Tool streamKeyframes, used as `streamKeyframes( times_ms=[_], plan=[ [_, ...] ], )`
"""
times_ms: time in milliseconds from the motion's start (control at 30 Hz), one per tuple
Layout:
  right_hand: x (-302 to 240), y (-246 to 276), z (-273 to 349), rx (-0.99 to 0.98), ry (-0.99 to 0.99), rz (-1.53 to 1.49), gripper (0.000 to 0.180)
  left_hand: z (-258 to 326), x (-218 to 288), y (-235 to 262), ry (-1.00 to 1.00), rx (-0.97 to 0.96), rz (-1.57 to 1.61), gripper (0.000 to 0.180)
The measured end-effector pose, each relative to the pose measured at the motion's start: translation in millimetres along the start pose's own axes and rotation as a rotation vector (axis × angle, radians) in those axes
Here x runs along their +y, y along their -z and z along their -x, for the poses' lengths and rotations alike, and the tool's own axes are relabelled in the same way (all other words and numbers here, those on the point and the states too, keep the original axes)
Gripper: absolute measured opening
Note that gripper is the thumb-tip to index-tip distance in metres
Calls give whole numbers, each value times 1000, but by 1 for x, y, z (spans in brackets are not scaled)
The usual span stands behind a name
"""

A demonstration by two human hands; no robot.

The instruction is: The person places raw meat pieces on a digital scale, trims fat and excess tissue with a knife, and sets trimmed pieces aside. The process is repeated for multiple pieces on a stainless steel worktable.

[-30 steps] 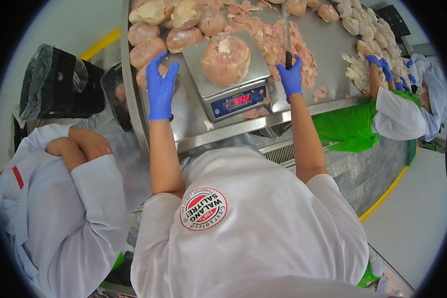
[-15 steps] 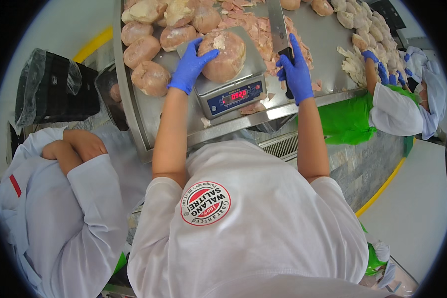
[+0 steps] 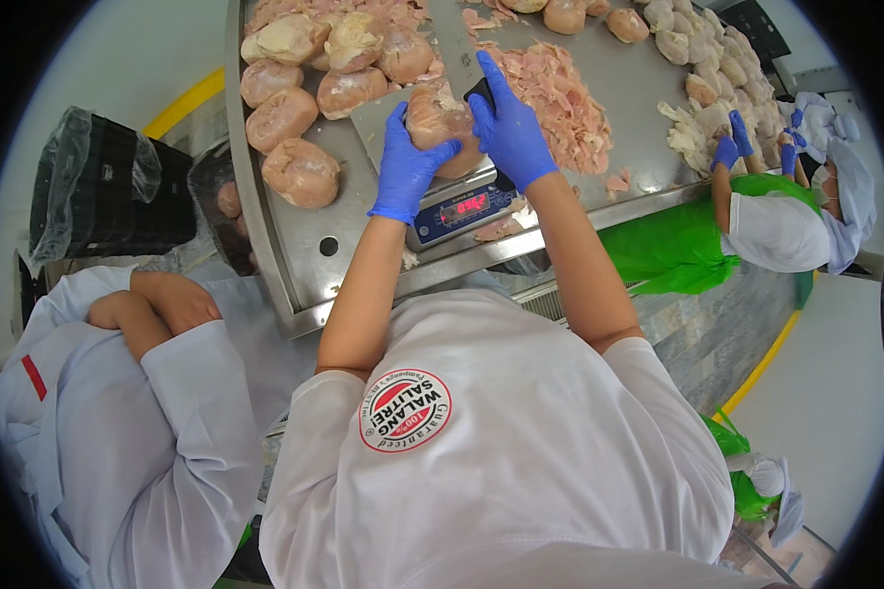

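A large round piece of pale pink meat (image 3: 432, 113), probably poultry, rests on or just above the metal weighing scale (image 3: 375, 126), whose lit red display faces me. Wearing a blue glove, my left hand (image 3: 410, 169) curves around its left and near side. My right hand (image 3: 514, 133), gloved alike, presses against its right side while keeping a knife by its black handle (image 3: 480, 91). The wide blade (image 3: 452, 44) points away from me, past the meat. Part of the scale's plate is hidden beneath the meat and my hands.
Several rounded meat pieces (image 3: 302, 173) lie left of the scale on the steel table (image 3: 295, 265). Thin pink trimmings (image 3: 565, 108) are heaped at right. Co-workers' gloved hands (image 3: 725, 152) are at a pale meat pile (image 3: 732, 69). A person with folded arms (image 3: 172, 304) stands close at left.
My right hand has brought the knife leftward from beside the scale to the meat. My left hand has shifted lower around it, so both hands now clasp the piece. The scale's reading has changed.
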State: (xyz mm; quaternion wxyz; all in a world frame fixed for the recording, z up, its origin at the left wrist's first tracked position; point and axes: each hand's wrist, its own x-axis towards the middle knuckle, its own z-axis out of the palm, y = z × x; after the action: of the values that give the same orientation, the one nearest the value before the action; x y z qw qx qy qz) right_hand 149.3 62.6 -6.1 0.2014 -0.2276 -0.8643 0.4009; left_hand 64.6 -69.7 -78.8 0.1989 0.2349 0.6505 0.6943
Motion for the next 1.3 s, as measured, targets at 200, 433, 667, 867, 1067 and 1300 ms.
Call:
streamKeyframes(
  times_ms=[200, 433, 667, 867, 1067, 1300],
  plan=[
    [11, 6, -24, -93, -140, 114, 62, -10, -11, 1, 17, -5, 74, 99],
    [15, 2, -28, -108, -95, 192, 62, -25, -12, -4, -37, 43, -140, 109],
    [1, 19, -12, -231, -289, -142, 63, -17, 18, -27, 12, 84, -524, 112],
    [18, 36, -12, -279, -404, -595, 65, -12, 26, -39, -21, 116, -659, 111],
    [45, 30, -28, -66, -193, -181, 64, -13, 29, -55, -40, 89, -669, 112],
    [16, 59, -34, -272, -147, 342, 65, -13, 28, -70, 65, 72, -478, 112]
  ],
)
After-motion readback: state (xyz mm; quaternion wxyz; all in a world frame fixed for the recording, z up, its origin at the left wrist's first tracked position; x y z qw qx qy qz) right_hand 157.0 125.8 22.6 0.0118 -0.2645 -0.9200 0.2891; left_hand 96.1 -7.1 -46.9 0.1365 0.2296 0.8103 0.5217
